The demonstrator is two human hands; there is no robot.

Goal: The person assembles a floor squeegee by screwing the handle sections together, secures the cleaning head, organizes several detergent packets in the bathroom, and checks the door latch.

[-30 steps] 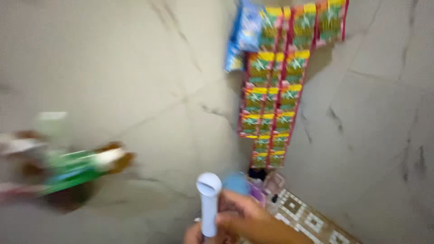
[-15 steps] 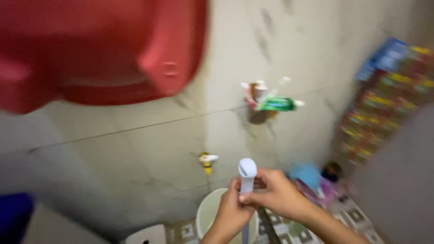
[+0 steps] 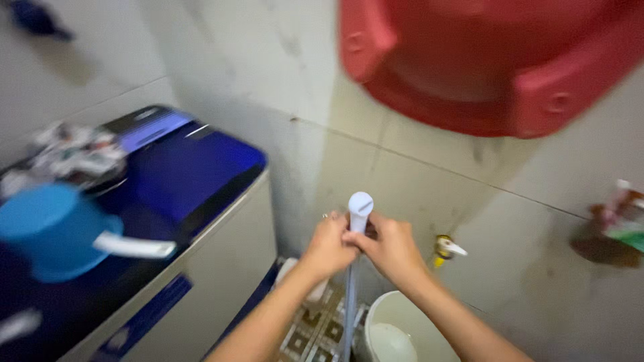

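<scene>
A white plastic spray wand with a round head (image 3: 359, 208) stands upright, gripped from both sides: the left hand (image 3: 329, 245) is closed around its neck, the right hand (image 3: 387, 247) wrapped just beside it, fingers touching. Below the hands sits a white bucket (image 3: 402, 328). Right of the right hand, a yellow-and-white wall tap (image 3: 446, 248). Left, a blue-topped washing machine (image 3: 194, 174) carrying a blue plastic scoop (image 3: 57, 231).

A white spray nozzle (image 3: 359, 205) with a round head stands upright, its pale hose (image 3: 349, 302) hanging straight below.
</scene>
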